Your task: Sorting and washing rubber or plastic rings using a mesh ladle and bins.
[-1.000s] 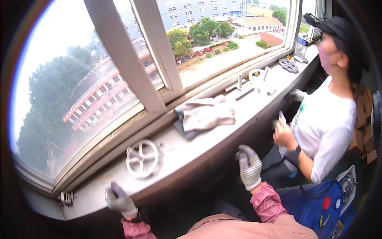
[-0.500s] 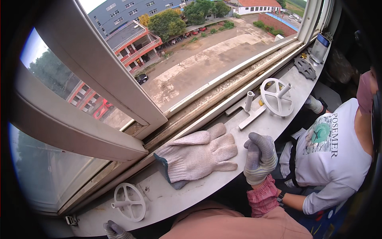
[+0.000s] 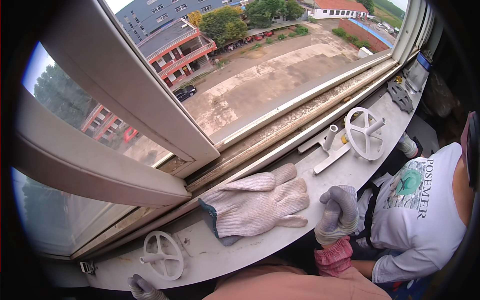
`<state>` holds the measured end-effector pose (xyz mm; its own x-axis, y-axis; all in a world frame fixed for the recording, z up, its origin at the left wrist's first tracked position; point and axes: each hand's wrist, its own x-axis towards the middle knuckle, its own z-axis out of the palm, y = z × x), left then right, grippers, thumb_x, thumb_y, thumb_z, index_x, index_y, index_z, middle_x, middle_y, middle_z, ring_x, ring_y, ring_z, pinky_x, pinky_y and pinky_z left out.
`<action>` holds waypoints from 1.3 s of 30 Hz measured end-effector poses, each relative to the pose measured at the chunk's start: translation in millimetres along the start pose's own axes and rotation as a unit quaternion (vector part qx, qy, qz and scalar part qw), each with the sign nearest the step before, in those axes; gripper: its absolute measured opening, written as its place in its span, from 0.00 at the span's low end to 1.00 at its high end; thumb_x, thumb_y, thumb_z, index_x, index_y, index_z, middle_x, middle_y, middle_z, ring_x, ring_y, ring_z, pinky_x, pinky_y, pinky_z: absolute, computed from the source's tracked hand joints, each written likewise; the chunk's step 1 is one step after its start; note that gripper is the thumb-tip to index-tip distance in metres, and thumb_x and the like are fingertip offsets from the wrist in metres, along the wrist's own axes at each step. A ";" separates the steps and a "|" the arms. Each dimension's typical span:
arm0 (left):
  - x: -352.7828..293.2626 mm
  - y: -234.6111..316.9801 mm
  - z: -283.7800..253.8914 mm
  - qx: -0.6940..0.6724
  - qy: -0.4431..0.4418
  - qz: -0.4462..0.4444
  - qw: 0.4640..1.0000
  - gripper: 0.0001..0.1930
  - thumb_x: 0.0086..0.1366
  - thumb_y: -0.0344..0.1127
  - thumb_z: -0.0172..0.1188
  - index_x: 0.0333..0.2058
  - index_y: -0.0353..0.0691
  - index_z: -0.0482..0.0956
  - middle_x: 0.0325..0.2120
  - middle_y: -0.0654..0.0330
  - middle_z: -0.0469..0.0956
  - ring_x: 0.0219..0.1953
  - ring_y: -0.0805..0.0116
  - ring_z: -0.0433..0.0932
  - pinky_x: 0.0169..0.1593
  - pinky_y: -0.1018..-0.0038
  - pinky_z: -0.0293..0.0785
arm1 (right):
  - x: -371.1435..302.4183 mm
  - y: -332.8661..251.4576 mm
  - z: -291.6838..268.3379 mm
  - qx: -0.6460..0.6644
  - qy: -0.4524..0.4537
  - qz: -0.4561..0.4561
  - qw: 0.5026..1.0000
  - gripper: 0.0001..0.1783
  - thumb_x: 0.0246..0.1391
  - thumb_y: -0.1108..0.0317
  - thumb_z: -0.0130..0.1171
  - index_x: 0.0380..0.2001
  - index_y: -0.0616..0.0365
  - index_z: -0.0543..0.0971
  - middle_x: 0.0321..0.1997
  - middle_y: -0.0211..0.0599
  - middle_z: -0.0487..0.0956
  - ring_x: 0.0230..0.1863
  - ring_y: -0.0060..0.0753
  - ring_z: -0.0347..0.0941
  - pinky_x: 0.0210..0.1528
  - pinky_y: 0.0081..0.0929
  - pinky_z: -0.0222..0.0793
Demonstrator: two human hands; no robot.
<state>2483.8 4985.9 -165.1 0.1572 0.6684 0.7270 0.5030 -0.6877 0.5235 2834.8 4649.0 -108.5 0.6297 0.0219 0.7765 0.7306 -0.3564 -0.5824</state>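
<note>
My right hand (image 3: pixel 338 214), in a grey-and-white striped knit glove, is held up at the sill's front edge with its fingers curled in against the thumb. Whatever they may hold is hidden. Only the thumb and finger side of my gloved left hand (image 3: pixel 143 288) shows at the lower edge. Its fingers are closed together, their contents out of sight. Near it a light grey spoked handwheel (image 3: pixel 162 256) with a stub handle lies on the sill (image 3: pixel 120 272). Between my hands lies a pair of pale knit work gloves (image 3: pixel 260 202), stacked, with a dark green cuff.
Along the sill to the right are a grey bracket with a tube (image 3: pixel 327 156), another spoked wheel (image 3: pixel 366 140), a dark flat part (image 3: pixel 400 96) and a blue-lidded clear jar (image 3: pixel 418 74). A co-worker in a white shirt (image 3: pixel 420 215) is close at right. The window frame (image 3: pixel 135 95) borders the sill.
The view has shifted slightly, so the window, sill parts and co-worker appear farther right. Both hands keep about the same closed pose, and the sill parts stay in place.
</note>
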 end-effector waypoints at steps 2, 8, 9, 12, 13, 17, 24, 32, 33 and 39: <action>0.1 -1.1 -1.7 0.003 0.005 0.000 1.000 0.16 0.68 0.39 0.60 0.28 0.29 0.82 0.16 0.55 0.76 0.16 0.66 0.69 0.21 0.65 0.66 | -1.3 0.8 1.1 0.005 0.000 -0.005 1.000 0.14 0.55 0.79 0.50 0.44 0.58 0.77 0.26 0.36 0.78 0.26 0.35 0.72 0.34 0.34 0.68; -4.7 -22.5 -5.1 -0.088 -0.031 -0.150 0.984 0.15 0.71 0.32 0.56 0.24 0.33 0.72 0.20 0.70 0.65 0.25 0.78 0.60 0.29 0.75 0.62 | -5.4 -0.6 1.3 0.006 0.004 -0.014 1.000 0.14 0.57 0.77 0.50 0.45 0.59 0.77 0.26 0.36 0.78 0.27 0.35 0.72 0.33 0.33 0.68; -5.9 -28.2 -5.4 -0.070 -0.027 -0.123 0.990 0.14 0.71 0.32 0.56 0.25 0.32 0.72 0.20 0.70 0.66 0.25 0.78 0.61 0.29 0.76 0.62 | -6.8 -1.4 2.9 0.007 0.009 -0.013 1.000 0.14 0.57 0.77 0.50 0.45 0.59 0.77 0.26 0.36 0.77 0.27 0.35 0.71 0.33 0.33 0.68; -4.3 -29.1 -2.8 -0.047 -0.027 -0.078 0.995 0.13 0.71 0.32 0.55 0.27 0.31 0.74 0.21 0.69 0.68 0.26 0.78 0.62 0.30 0.76 0.63 | -6.0 -3.2 -0.9 0.000 0.013 -0.015 1.000 0.14 0.58 0.76 0.49 0.46 0.59 0.77 0.25 0.36 0.77 0.27 0.34 0.71 0.34 0.33 0.68; -2.8 -33.6 -6.9 -0.051 -0.059 -0.071 0.994 0.12 0.71 0.32 0.55 0.28 0.31 0.75 0.22 0.69 0.69 0.26 0.78 0.62 0.30 0.76 0.63 | -6.2 -2.9 -0.9 0.001 0.013 -0.015 1.000 0.14 0.58 0.76 0.49 0.46 0.59 0.77 0.25 0.36 0.77 0.27 0.34 0.71 0.34 0.33 0.68; -1.9 -24.6 -8.7 -0.038 -0.066 -0.073 0.994 0.13 0.71 0.31 0.56 0.26 0.31 0.73 0.21 0.68 0.67 0.25 0.78 0.62 0.29 0.76 0.62 | -5.9 -5.7 -2.3 0.000 0.018 -0.020 1.000 0.13 0.58 0.76 0.50 0.46 0.59 0.77 0.25 0.36 0.77 0.27 0.34 0.71 0.34 0.33 0.68; -3.0 -21.7 -9.5 -0.056 -0.019 -0.089 0.994 0.15 0.70 0.30 0.56 0.23 0.34 0.69 0.19 0.70 0.63 0.24 0.78 0.59 0.27 0.74 0.59 | -5.7 -7.4 0.9 0.013 0.023 -0.011 1.000 0.14 0.57 0.77 0.50 0.45 0.59 0.78 0.25 0.36 0.77 0.27 0.33 0.71 0.34 0.32 0.68; -0.9 -18.7 -10.5 -0.039 -0.029 -0.072 0.996 0.15 0.71 0.31 0.55 0.23 0.35 0.69 0.19 0.69 0.63 0.24 0.78 0.58 0.27 0.75 0.59 | -7.0 -11.1 2.0 0.001 0.030 -0.011 0.999 0.14 0.56 0.79 0.50 0.45 0.59 0.78 0.25 0.35 0.77 0.26 0.33 0.70 0.33 0.32 0.67; -0.9 -20.3 -11.1 -0.039 -0.029 -0.072 0.996 0.15 0.71 0.31 0.55 0.23 0.35 0.69 0.19 0.69 0.63 0.24 0.78 0.58 0.27 0.75 0.59 | -7.2 -11.9 2.5 0.000 0.029 -0.009 1.000 0.14 0.56 0.79 0.50 0.45 0.59 0.78 0.25 0.35 0.77 0.26 0.32 0.70 0.32 0.31 0.66; -3.3 -25.5 -12.3 -0.063 -0.021 -0.102 0.993 0.15 0.71 0.31 0.56 0.23 0.35 0.69 0.20 0.70 0.63 0.24 0.78 0.58 0.27 0.75 0.59 | -7.3 -13.0 3.1 0.001 0.034 -0.008 0.999 0.13 0.56 0.79 0.51 0.44 0.59 0.78 0.24 0.35 0.76 0.25 0.32 0.70 0.31 0.30 0.66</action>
<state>2460.0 4997.7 -175.4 0.1006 0.8069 0.5820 0.4180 -0.5651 0.7113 2821.5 4656.3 -107.4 0.5987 -0.0364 0.8002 0.7407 -0.3549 -0.5704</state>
